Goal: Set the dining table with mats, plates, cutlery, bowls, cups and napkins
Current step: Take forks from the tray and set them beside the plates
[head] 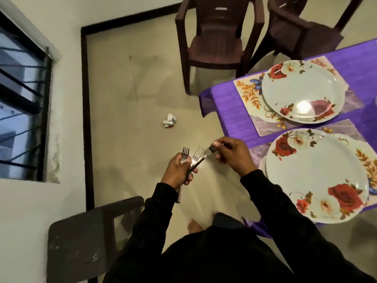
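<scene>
At the far left a barred window [20,94] is sitting in the white wall, and below it a dark wooden chair [81,237] is standing by your left side. A crumpled scrap of paper [169,121] is lying on the floor [126,139].

Your left hand [179,170] is gripping a bunch of forks [190,158] over the floor, just off the table's near corner — fingers curled round the handles, tines pointing up and away from you, one handle end sticking out below your palm. Your right hand [232,154] is holding just beside it, its fingers pinching a single fork [212,150] near the tines, and this fork's handle is running back down into the bunch.

Behind, two brown plastic chairs [216,41] are standing at the table's far end.

To the right, the table [234,119] is wearing a purple cloth. Two floral mats are lying on it side by side: the far mat [248,92] is carrying a white rose-patterned plate [302,90], and the near mat [342,127] is carrying a second rose plate [318,174] — this one looks to be resting on another plate, whose rim is showing at its left edge. Both plates are holding nothing but a glare of lamplight on the far one.
</scene>
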